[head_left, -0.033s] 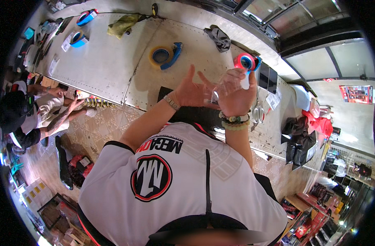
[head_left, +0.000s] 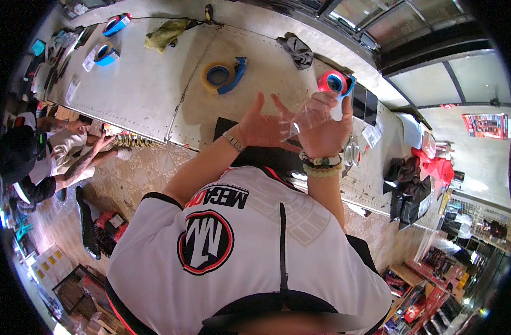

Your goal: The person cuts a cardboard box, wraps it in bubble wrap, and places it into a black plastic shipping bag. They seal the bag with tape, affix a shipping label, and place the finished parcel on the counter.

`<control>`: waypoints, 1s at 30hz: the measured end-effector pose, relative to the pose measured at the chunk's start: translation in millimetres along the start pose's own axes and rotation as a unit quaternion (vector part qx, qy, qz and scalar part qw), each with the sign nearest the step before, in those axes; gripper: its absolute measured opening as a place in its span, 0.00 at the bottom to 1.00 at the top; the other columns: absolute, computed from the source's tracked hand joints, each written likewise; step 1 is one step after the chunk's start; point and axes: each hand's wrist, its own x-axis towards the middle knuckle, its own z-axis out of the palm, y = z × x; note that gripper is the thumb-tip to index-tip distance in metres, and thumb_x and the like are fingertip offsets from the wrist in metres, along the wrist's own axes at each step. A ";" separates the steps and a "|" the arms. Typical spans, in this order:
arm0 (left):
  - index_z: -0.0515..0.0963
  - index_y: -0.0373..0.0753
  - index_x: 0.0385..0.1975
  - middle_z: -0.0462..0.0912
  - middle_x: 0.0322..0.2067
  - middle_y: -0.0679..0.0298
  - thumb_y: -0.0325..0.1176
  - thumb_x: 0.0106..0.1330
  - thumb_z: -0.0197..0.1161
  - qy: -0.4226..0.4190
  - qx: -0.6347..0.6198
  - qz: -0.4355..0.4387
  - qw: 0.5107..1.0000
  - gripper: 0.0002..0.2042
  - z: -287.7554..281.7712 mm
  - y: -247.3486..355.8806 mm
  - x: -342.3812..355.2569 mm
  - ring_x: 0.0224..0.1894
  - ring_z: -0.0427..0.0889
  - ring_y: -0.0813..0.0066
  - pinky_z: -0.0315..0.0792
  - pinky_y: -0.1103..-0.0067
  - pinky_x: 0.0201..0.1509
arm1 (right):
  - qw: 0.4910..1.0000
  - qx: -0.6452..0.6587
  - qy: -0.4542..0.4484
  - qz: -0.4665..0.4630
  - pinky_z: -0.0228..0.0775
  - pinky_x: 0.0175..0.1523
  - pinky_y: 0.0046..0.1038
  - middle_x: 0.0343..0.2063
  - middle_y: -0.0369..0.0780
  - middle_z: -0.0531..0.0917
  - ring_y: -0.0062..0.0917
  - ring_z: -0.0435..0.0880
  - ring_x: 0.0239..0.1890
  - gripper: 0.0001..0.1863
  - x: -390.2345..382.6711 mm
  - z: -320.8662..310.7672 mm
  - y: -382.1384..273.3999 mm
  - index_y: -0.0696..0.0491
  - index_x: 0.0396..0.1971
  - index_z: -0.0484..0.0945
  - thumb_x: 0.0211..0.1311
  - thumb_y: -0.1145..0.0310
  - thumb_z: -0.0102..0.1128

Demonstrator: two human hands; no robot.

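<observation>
A piece of clear plastic film (head_left: 307, 115) lies over the palm of my right hand (head_left: 322, 134). The fingers of that hand curl down onto the film, with the thumb raised beside it. Beaded bracelets circle the right wrist. My left hand (head_left: 263, 127), with a metal watch (head_left: 233, 142) at its wrist, has its fingers stretched apart; their tips come close to the film's left edge, and I cannot tell if they touch it. Just past the right hand stands a pink tape roll in a blue dispenser (head_left: 334, 82). A yellowish tape roll (head_left: 216, 76) with a blue dispenser rests farther left.
Scissors (head_left: 352, 152) and a dark phone-like slab (head_left: 365, 105) lie right of my hands on the metal table (head_left: 149, 84). Farther back are a grey cloth (head_left: 295, 51), a yellow-green cloth (head_left: 166, 36) and two blue dispensers. Another person (head_left: 43, 151) sits at the left.
The clear film has shifted slightly and tilts more upright between my hands. The right thumb and fingers have moved a little; the left hand stays nearly in place.
</observation>
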 end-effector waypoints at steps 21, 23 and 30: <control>0.79 0.36 0.36 0.85 0.28 0.63 0.31 0.53 0.72 0.478 0.740 -0.010 0.472 0.13 -33.5 -6.7 -71.1 0.27 0.85 0.74 0.76 0.78 0.33 | 0.520 -0.741 0.288 -0.311 0.74 0.46 0.26 0.32 0.38 0.87 0.23 0.86 0.33 0.17 -77.8 -231.7 -31.4 0.56 0.40 0.79 0.50 0.72 0.73; 0.79 0.38 0.37 0.86 0.30 0.62 0.34 0.52 0.73 0.472 0.787 -0.016 0.396 0.15 -38.4 -13.2 -68.4 0.29 0.85 0.71 0.76 0.76 0.35 | 0.394 -0.819 0.307 -0.282 0.63 0.57 0.35 0.30 0.32 0.87 0.26 0.85 0.40 0.19 -77.2 -241.0 -30.0 0.47 0.40 0.81 0.47 0.61 0.75; 0.78 0.47 0.45 0.86 0.35 0.67 0.43 0.49 0.74 0.422 0.894 -0.032 0.148 0.23 -33.2 -17.7 -64.8 0.37 0.83 0.61 0.72 0.68 0.43 | 0.164 -0.885 0.343 -0.271 0.49 0.68 0.46 0.56 0.39 0.77 0.30 0.70 0.60 0.39 -82.8 -250.7 -28.1 0.44 0.54 0.77 0.38 0.46 0.76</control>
